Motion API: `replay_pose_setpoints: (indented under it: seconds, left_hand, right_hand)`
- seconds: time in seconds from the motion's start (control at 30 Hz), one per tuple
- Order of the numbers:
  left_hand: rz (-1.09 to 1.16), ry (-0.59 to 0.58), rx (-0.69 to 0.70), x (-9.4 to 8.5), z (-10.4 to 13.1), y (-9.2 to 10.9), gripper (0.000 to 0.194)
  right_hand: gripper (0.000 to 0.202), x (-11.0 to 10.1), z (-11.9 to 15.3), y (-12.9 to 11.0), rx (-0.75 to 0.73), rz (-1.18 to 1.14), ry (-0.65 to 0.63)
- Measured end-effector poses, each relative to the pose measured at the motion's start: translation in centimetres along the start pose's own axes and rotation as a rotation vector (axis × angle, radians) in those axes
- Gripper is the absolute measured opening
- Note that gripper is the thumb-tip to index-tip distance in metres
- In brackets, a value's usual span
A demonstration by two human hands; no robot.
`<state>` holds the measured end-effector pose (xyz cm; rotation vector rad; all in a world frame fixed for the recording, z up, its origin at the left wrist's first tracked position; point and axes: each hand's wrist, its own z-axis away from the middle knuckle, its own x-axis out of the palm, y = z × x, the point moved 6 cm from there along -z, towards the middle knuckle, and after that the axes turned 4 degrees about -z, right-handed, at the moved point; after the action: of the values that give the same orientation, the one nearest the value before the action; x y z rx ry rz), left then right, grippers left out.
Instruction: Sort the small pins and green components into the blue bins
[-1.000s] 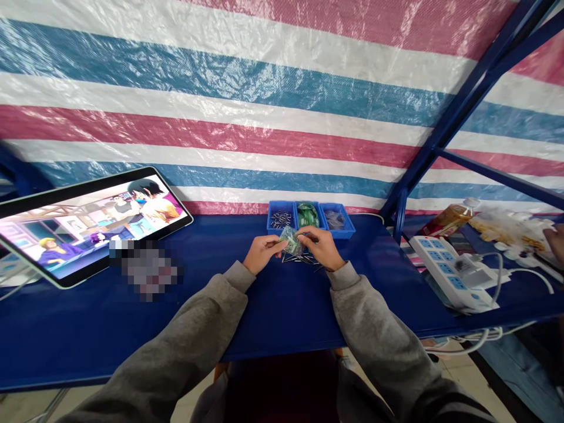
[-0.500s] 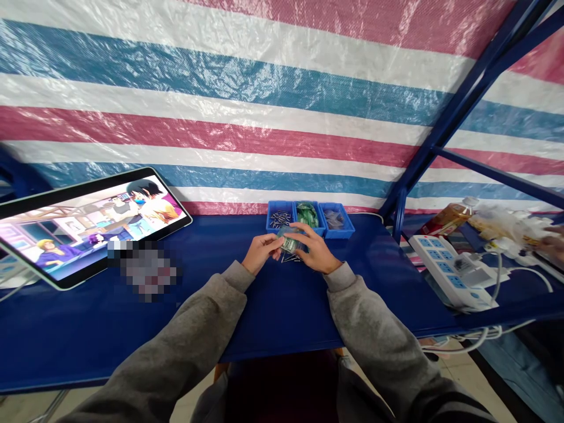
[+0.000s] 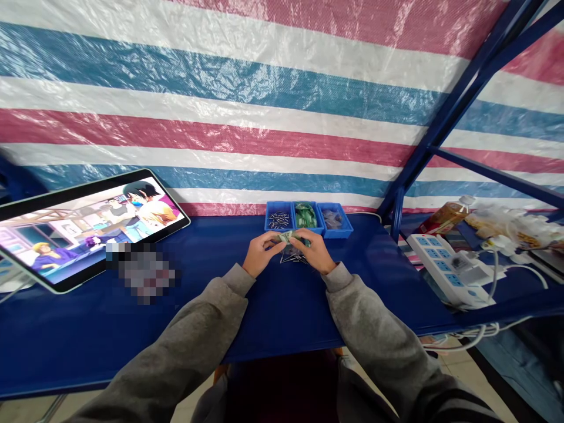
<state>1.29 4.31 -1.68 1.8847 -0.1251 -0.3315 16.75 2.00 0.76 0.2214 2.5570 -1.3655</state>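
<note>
Head view, held packet (image 3: 286,236), blue bins (image 3: 338,234) behind; tablet (image 3: 88,232), power strip (image 3: 442,265)

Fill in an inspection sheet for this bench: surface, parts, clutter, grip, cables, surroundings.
Surface: blue table, glossy.
Parts: small packet, contents unclear; loose metal pins below; three blue bins side by side, holding pins, green packets and clear bags, left to right.
Clutter: lit screen at left, blurred-out patch beside it; bottle and plastic bag at right.
Grip: left hand and right hand both pinch the packet.
Cables: white, around the power strip and under the table's right edge.
Surroundings: striped sheet behind, blue metal frame.
</note>
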Motion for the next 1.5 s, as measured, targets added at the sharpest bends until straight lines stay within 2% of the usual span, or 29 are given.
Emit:
replay_pose_setpoints:
  seconds: [0.1, 0.27, 0.47, 0.57, 0.7, 0.77, 0.97, 1.1, 1.23, 1.3, 1.37, 1.5]
  left_hand:
    - [0.003, 0.044, -0.005, -0.3, -0.1, 0.0, 0.03]
    - [-0.005, 0.095, -0.042, -0.8, -0.3, 0.2, 0.023]
    - [0.151, 0.017, -0.163, -0.2, -0.4, -0.5, 0.032]
    - [0.298, 0.026, -0.224, 0.0, -0.4, -0.9, 0.037]
    - [0.297, 0.055, -0.25, -0.1, -0.3, -0.8, 0.042]
    - [0.241, 0.051, -0.234, -0.1, -0.2, -0.7, 0.045]
    - [0.253, 0.096, -0.148, -0.6, -0.5, -0.3, 0.062]
    - [0.096, 0.011, -0.072, -0.6, -0.4, 0.7, 0.042]
    - [0.055, -0.088, -0.093, -0.1, -0.1, 1.0, 0.033]
    - [0.093, -0.15, -0.131, 0.4, 0.0, 0.8, 0.032]
    - [0.121, -0.166, -0.157, 0.6, 0.0, 0.5, 0.03]
    - [0.2, -0.066, -0.162, 0.1, -0.2, 0.2, 0.03]
  right_hand:
    - [0.028, -0.1, 0.1, 0.0, -0.003, 0.011, -0.02]
    - [0.042, 0.3, 0.5, -0.7, -0.12, 0.048, -0.143]
    - [0.058, 0.8, 0.7, -1.7, -0.2, 0.157, -0.255]
    - [0.058, 1.1, 0.8, -1.6, -0.216, 0.177, -0.312]
    - [0.026, 0.6, 0.6, -1.2, -0.235, 0.218, -0.189]
    - [0.017, 0.3, 0.5, -1.1, -0.224, 0.237, -0.119]
    - [0.022, -0.3, 0.2, -1.2, -0.1, 0.132, -0.023]
    - [0.026, -0.3, 0.2, -0.2, 0.067, -0.01, -0.019]
    - [0.022, -0.3, 0.3, 0.5, 0.119, -0.076, 0.014]
    - [0.022, -0.3, 0.3, 0.5, 0.111, -0.058, 0.022]
    - [0.023, -0.5, 0.4, 0.3, 0.077, -0.024, 0.032]
    - [0.023, -0.2, 0.5, -1.1, -0.116, 0.068, -0.047]
